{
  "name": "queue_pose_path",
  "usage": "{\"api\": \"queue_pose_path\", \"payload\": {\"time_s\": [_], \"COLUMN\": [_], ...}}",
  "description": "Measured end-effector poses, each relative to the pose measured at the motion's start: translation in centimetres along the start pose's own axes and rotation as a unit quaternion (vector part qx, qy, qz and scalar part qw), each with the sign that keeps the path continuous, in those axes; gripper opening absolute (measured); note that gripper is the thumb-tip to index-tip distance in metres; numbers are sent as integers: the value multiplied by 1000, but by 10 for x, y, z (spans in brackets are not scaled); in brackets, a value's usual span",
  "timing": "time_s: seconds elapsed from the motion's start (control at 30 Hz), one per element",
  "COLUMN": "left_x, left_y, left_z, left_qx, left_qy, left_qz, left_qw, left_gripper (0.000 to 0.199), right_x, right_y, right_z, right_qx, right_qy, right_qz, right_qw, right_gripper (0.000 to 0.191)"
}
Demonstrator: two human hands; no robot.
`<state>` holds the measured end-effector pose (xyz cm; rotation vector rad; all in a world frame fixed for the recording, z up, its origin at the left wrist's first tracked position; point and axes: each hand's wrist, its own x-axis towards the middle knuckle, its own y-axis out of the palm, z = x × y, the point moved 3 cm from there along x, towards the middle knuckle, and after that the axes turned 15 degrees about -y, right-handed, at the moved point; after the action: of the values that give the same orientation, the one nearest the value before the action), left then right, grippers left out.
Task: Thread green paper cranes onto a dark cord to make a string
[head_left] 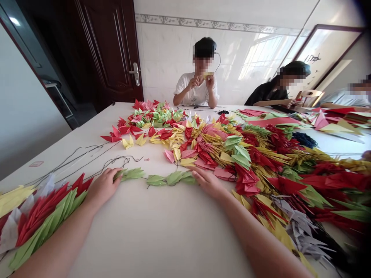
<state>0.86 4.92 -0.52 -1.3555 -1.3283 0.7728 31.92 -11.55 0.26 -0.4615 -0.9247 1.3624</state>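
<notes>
A short string of green folded-paper cranes lies across the white table between my hands, with a small gap of bare thread near its left part. My left hand has its fingers curled around the left end, partly covering the green paper. At the right end, my right hand holds the last green crane between thumb and fingers; the exact grip is partly hidden. Beside my left forearm lie strung rows of green cranes and red cranes, with white and yellow ones behind.
A large heap of strung red, yellow, green and pink cranes spreads to the right. Black threads trail across the table. Across it, a person in white holds yellow paper; others sit right, near paper sheets.
</notes>
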Motion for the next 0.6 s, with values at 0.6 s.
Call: {"api": "queue_pose_path", "payload": {"time_s": [0.6], "left_x": [7], "left_y": [23], "left_z": [-91], "left_qx": [-36], "left_qy": [122], "left_qz": [-44], "left_qw": [991], "left_gripper": [28], "right_x": [-2], "right_y": [12], "right_z": [38], "right_qx": [225], "right_qy": [-37], "right_qz": [96], "right_qw": [969], "right_gripper": [43]}}
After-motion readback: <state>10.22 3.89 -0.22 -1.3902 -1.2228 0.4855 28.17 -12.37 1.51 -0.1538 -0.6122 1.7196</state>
